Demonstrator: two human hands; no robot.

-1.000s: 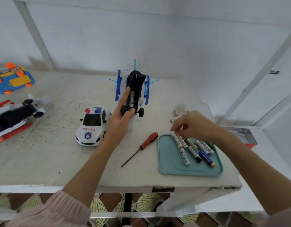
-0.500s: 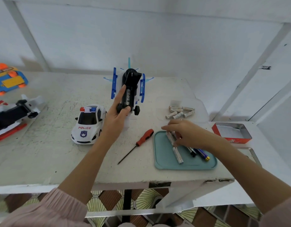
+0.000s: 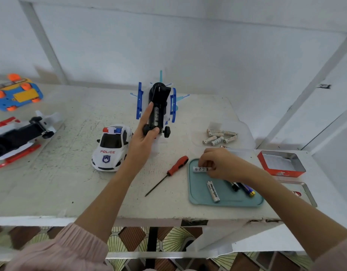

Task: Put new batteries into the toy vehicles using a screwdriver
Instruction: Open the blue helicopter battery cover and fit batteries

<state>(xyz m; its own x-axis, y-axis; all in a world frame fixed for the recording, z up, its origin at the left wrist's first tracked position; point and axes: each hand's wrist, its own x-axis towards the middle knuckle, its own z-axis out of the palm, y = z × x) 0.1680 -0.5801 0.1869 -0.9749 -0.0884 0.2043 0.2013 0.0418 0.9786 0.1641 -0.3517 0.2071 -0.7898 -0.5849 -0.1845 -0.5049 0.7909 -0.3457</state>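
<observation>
left hand (image 3: 143,139) grips glossy blue-white plastic toy plane (image 3: 158,106) | right hand (image 3: 217,163) pinches white cylindrical battery (image 3: 200,169) over smooth teal tray (image 3: 196,196) near worktop (image 3: 61,184) edge

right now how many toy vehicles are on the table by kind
toy plane: 2, with the red and white one
police car: 1
blue and orange car: 1
total: 4

Open red tin (image 3: 281,164) right of table (image 3: 51,192); patterned floor (image 3: 168,239) below.
</observation>
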